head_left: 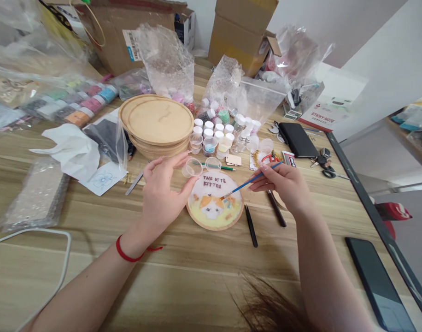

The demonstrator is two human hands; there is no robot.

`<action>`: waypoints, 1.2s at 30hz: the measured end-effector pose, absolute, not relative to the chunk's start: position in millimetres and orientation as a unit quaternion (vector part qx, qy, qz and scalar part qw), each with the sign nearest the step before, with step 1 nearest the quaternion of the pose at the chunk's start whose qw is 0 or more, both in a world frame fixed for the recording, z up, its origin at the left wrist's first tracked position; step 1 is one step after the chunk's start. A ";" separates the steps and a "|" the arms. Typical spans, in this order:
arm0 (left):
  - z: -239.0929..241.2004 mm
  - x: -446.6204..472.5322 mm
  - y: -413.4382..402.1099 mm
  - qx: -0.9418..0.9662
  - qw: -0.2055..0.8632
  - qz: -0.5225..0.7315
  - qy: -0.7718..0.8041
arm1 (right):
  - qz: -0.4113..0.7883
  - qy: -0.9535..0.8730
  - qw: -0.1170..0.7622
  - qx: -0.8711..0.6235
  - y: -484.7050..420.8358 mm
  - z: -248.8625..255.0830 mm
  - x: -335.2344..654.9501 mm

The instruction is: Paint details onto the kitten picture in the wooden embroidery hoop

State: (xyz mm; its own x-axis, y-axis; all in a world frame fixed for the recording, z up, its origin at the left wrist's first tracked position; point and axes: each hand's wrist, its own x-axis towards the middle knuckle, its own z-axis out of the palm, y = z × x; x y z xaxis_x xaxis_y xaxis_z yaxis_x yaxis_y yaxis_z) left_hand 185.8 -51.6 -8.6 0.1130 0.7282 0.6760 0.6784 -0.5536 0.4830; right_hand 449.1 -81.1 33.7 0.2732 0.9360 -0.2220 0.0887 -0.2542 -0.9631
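Observation:
My left hand (165, 191) is curled around a small clear plastic cup (193, 167), with the thumb below it and a finger above. The cup sits tilted at the upper left edge of a round wooden-rimmed plaque (211, 222). My right hand (278, 180) pinches a thin blue paintbrush (247, 182), its tip touching or just above the orange part of a cat face on the plaque. Dark lettering runs across the plaque's pale upper part, and yellow fills its lower part. Another clear cup (213, 164) stands just behind the plaque.
Black tweezers (251, 226) lie right of the plaque. Behind it are a green pencil (225, 167), several white-capped jars (218, 127) and stacked round wooden boards (155, 117). A phone (377, 281) lies at the right, keys (321, 159) farther back. White tissue (69, 147) lies left; a white cable (67, 249) crosses the near left.

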 end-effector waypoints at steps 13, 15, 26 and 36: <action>-9.7 186.0 -51.2 0.745 0.026 0.468 0.475 | 0.456 -0.391 0.466 -0.650 -81.8 38.4 451.5; -9.4 186.1 -51.0 0.745 0.025 0.471 0.471 | 0.460 -0.393 0.455 -0.654 -81.1 36.9 450.9; -11.2 186.0 -49.7 0.750 0.013 0.472 0.462 | 0.457 -0.388 0.488 -0.635 -84.4 44.6 456.1; -13.4 187.5 -52.7 0.782 0.036 0.454 0.425 | 0.419 -0.442 0.586 -0.534 -90.7 51.3 440.7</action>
State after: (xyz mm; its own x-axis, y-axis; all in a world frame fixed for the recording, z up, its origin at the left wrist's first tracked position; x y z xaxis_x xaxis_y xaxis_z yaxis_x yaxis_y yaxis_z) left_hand 187.5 -52.7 -13.4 0.2259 0.6970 0.6806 0.6324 -0.6363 0.4418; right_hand 440.7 -90.7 51.3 0.2579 0.9637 0.0696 -0.0192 0.0771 -0.9968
